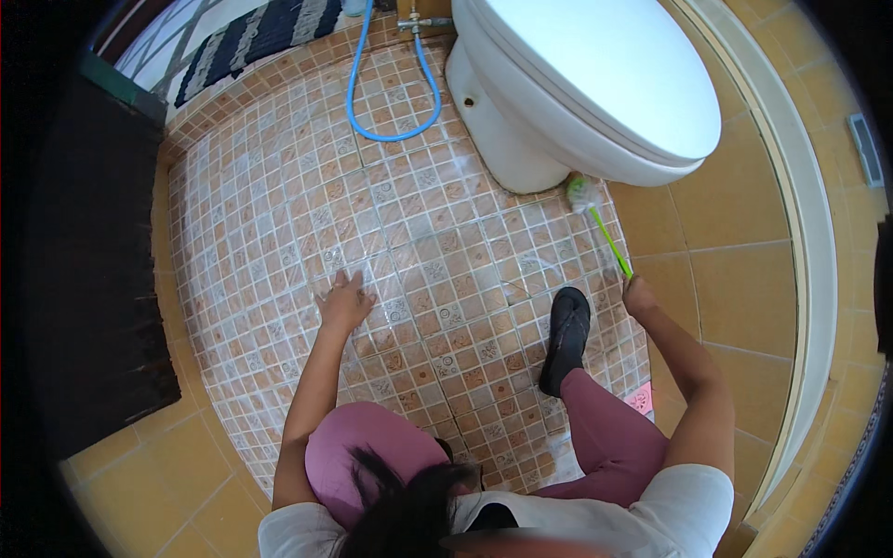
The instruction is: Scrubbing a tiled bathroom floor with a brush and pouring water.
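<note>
My right hand (639,296) is closed around the green handle of a toilet brush (610,240). The brush's white and green bristle head rests low by the front foot of the white toilet (530,157), near the tiled wall. Foam or suds lie on the patterned mosaic floor (432,272) around there. Further left, my left hand (347,301) is spread with its fingers apart, over or on the wet floor tiles; whether it touches them I cannot tell. Nothing is in it.
A blue hose (394,138) loops on the floor beside the toilet, below a metal valve (416,24). A striped rag mat (258,42) lies past the tiled sill. A dark door (91,258) stands left, a yellow tiled wall (739,202) right. A pink drain cover (639,399) is near my leg.
</note>
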The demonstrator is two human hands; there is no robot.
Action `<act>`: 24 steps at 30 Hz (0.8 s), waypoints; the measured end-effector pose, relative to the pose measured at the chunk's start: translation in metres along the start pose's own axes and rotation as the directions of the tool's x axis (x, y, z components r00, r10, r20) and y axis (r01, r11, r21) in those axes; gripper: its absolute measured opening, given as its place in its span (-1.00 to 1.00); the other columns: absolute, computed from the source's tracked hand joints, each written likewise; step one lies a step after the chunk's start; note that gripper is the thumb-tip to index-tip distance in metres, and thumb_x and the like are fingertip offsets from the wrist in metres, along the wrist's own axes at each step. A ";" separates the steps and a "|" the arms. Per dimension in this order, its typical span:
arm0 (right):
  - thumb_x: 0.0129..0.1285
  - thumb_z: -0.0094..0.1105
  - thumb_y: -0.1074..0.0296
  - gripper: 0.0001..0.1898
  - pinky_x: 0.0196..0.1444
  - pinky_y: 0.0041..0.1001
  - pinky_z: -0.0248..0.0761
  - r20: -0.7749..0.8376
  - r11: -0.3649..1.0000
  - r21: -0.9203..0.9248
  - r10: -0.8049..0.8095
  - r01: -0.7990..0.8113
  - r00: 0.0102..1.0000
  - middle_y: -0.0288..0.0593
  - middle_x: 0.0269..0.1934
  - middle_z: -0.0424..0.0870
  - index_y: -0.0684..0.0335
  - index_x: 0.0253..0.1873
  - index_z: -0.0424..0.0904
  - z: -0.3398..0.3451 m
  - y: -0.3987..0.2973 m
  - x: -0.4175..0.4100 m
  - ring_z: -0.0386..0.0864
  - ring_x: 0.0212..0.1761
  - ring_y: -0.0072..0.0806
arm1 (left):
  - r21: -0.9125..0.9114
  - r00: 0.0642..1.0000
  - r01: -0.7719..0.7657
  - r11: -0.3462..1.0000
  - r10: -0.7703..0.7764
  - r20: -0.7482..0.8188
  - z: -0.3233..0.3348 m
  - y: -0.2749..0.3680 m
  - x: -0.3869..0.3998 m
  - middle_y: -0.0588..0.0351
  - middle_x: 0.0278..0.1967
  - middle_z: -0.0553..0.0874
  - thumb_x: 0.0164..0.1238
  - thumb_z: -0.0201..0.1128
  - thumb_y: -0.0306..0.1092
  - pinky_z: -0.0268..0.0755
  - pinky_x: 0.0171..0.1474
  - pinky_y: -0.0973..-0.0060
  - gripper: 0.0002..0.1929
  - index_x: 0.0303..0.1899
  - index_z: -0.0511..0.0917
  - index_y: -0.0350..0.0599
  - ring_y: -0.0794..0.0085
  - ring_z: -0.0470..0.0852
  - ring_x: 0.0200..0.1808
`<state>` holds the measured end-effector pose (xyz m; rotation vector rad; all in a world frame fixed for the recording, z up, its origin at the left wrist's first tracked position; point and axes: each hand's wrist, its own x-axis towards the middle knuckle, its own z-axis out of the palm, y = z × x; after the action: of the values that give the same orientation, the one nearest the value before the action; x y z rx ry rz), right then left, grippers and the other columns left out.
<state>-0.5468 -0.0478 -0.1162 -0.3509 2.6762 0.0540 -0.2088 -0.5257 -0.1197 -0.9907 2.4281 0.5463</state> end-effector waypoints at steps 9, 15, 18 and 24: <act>0.31 -0.14 0.20 -0.66 -0.35 -0.04 0.46 0.185 0.889 -0.150 -0.406 0.434 0.895 0.20 -0.41 0.62 0.43 -0.11 0.40 -0.008 -0.090 -0.065 0.63 -0.36 0.04 | 0.262 0.944 -0.012 0.965 -0.075 0.320 -0.013 0.003 0.021 -0.10 0.35 0.19 0.16 0.07 0.19 -0.10 0.27 -0.28 -0.28 0.32 0.23 0.07 0.04 0.05 0.41; 0.29 -0.06 0.20 -0.66 -0.30 -0.09 0.45 -0.064 0.990 0.102 0.106 -0.099 0.992 0.29 -0.37 0.59 0.45 -0.16 0.47 0.010 0.015 -0.002 0.59 -0.31 0.14 | 0.291 0.915 -0.129 0.948 0.001 0.404 -0.024 0.027 0.033 -0.01 0.32 0.28 0.16 0.06 0.21 -0.11 0.27 -0.30 -0.30 0.30 0.27 0.07 0.06 0.04 0.42; 0.31 -0.05 0.12 -0.61 -0.29 -0.07 0.44 0.088 0.970 0.130 -0.216 0.204 0.972 0.31 -0.43 0.58 0.44 -0.19 0.46 0.035 -0.056 -0.056 0.56 -0.33 0.19 | 0.315 0.922 -0.089 0.945 -0.042 0.384 -0.017 0.005 0.032 0.01 0.32 0.29 0.14 0.06 0.23 -0.13 0.25 -0.33 -0.29 0.29 0.28 0.08 0.06 0.06 0.41; 0.32 -0.08 0.05 -0.59 -0.29 -0.04 0.45 0.150 0.972 -0.121 -0.182 0.201 0.972 0.24 -0.42 0.60 0.38 -0.11 0.44 -0.004 -0.014 -0.074 0.60 -0.35 0.12 | 0.270 0.928 -0.108 0.957 -0.001 0.373 -0.016 0.011 0.038 -0.03 0.32 0.29 0.11 0.04 0.24 -0.12 0.22 -0.38 -0.29 0.28 0.30 0.11 -0.04 0.07 0.39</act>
<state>-0.4807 -0.0441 -0.0809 -0.6248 2.4950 0.1946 -0.2450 -0.5473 -0.1248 -0.6340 2.1215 0.3464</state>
